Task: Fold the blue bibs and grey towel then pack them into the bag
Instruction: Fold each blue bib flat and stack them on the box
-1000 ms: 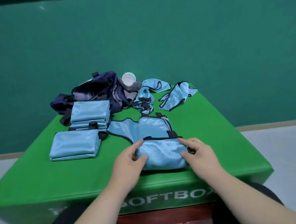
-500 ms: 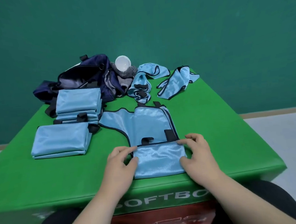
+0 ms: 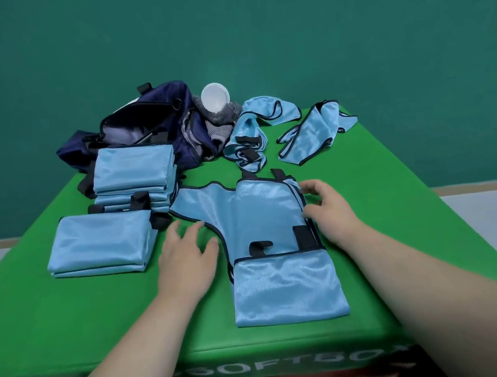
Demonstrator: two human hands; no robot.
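The shiny blue bib in the middle was half folded. The left hand and right hand were spread open beside it on the green counter. The wall was dark green.

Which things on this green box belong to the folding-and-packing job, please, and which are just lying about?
Job: half-folded blue bib, near folded pile, far folded pile, left crumpled bib, right crumpled bib, grey towel, navy bag.
Lying about: white cup.
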